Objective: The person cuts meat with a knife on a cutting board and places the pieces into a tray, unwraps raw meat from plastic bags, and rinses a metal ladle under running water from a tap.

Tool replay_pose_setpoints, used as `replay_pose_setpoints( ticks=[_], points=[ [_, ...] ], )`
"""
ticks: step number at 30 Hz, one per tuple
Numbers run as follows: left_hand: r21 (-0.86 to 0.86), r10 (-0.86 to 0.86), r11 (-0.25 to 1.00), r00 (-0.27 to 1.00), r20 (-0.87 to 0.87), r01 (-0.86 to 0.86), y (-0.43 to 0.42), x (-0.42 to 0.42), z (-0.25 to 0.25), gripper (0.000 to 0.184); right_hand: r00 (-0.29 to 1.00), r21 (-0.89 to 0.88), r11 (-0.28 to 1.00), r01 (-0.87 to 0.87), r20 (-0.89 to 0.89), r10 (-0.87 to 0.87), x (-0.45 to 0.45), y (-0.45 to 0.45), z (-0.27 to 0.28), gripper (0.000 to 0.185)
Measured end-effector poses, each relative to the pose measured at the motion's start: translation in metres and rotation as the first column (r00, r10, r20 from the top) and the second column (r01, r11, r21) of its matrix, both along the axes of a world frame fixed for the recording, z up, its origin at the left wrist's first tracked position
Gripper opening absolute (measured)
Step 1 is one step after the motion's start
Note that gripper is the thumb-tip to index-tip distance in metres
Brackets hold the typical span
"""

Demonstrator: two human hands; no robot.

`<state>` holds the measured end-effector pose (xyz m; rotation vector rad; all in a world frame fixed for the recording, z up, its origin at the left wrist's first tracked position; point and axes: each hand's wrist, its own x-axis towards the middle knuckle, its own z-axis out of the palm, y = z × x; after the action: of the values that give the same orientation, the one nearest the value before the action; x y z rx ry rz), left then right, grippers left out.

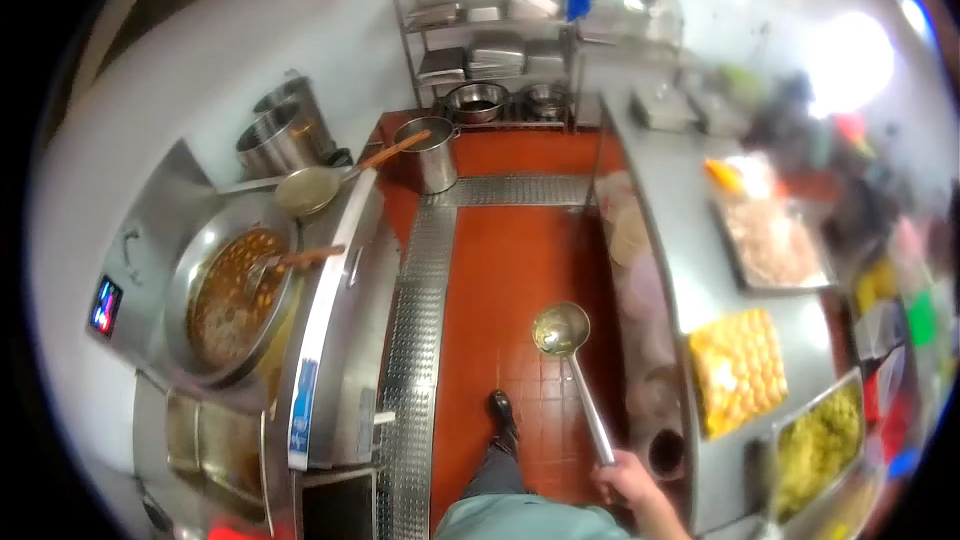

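Note:
My right hand (628,480) is wrapped round the end of a long metal handle, low in the view. At the far end of that handle the round bowl of the ladle (562,328) hangs over the red tiled floor, with a little something in it. My left hand is out of the frame. On the left, a large wok (205,365) holds brown liquid with pieces in it, and a wooden-handled tool (310,257) rests in it. A wooden-handled strainer (307,192) lies at the back of the stove.
A tall steel pot (436,160) stands on the floor ahead. Steel shelves (490,24) hold trays and bowls. Along the right, a metal counter (655,200) carries a yellow tray of round items (740,370), a meat tray (772,245) and a green food tray (820,445).

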<state>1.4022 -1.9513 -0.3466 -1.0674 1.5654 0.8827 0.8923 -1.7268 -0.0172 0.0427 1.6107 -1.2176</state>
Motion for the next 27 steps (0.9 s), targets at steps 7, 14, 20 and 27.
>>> replay_pose_setpoints(
  ticks=[7, 14, 20, 27],
  points=[
    [-0.078, -0.06, 0.996, 0.985, -0.164, 0.047, -0.189, -0.252, -0.071, 0.037, 0.996, 0.152, 0.985, 0.084, 0.005, -0.086, -0.149, -0.11, 0.009, 0.012],
    [-0.134, 0.23, 0.754, 0.449, -0.863, -0.644, -0.422, -0.64, 0.104, 0.023, 0.983, 0.092, 0.979, 0.183, -0.035, -0.18, -0.293, -0.217, -0.016, 0.007],
    [-0.389, 0.009, 0.769, 0.617, -0.787, -0.507, -0.528, -0.767, 0.095, 0.023, 0.987, 0.068, 0.985, 0.159, 0.021, -0.161, -0.453, -0.335, -0.056, 0.006],
    [-0.205, -0.251, 0.953, 0.961, -0.115, 0.225, -0.529, -0.71, 0.028, 0.028, 0.995, -0.028, 0.996, 0.085, 0.051, -0.084, -0.65, -0.473, -0.032, 0.008]
  ],
)
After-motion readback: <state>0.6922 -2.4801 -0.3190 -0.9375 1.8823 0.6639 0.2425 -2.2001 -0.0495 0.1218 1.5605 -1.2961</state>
